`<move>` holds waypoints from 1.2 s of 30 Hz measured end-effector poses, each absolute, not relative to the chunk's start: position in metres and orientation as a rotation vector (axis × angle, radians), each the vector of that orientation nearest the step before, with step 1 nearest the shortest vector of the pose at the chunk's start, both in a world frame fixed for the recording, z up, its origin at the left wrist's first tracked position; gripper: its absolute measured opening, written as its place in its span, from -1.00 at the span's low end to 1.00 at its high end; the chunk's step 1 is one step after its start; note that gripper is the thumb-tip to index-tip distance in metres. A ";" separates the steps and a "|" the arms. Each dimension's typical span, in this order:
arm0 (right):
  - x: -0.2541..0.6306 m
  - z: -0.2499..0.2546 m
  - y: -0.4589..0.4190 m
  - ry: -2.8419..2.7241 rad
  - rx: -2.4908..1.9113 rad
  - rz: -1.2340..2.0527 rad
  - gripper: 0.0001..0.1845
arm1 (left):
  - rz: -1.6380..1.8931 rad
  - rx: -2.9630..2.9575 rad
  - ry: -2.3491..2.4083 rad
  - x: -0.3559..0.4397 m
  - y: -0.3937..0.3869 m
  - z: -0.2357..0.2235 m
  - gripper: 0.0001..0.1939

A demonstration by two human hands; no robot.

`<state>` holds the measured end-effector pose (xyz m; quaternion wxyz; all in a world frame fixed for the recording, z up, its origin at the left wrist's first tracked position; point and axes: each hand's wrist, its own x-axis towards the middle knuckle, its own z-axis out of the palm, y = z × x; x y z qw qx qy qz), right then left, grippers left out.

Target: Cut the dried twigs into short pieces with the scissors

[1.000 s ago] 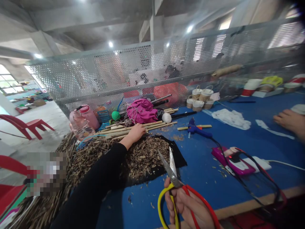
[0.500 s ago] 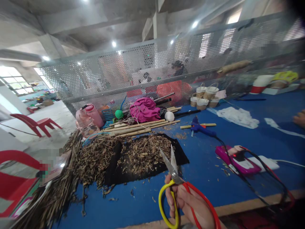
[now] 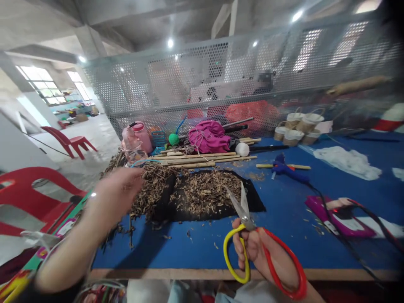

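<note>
My right hand grips a pair of scissors with one yellow and one red handle loop. The blades are spread and point away from me, over the blue tabletop. On the left, my left hand reaches over a heap of dry brown plant pieces; motion smears its fingers, and I cannot make out anything in it. More dry pieces lie on a black cloth just beyond the scissor tips.
Bamboo sticks, a magenta cloth bundle and a pink jug line the back, before a perforated metal screen. To the right are a blue glue gun, several small buckets and a purple power strip with cords.
The view has turned left. My left hand has come into view over the dry heap. The scissors stay in my right hand, blades still apart; the hand at the far right edge is out of view.
</note>
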<state>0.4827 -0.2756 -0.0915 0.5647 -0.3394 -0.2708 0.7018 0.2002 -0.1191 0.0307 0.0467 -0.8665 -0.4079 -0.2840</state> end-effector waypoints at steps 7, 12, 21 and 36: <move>0.500 -0.069 -0.286 -0.626 -1.217 1.782 -0.23 | -0.603 -3.078 -1.071 0.311 -0.109 -0.050 -0.75; 0.502 -0.042 -0.277 -0.657 -1.521 1.798 -0.30 | -0.617 -3.121 -1.207 0.321 -0.095 -0.068 -0.76; 0.486 -0.030 -0.219 -0.945 -1.856 1.660 -0.28 | -0.773 -3.075 -1.272 0.327 -0.096 -0.082 -0.79; 0.490 -0.046 -0.197 -1.292 -1.898 1.350 -0.31 | -0.668 -3.077 -1.207 0.319 -0.100 -0.078 -0.80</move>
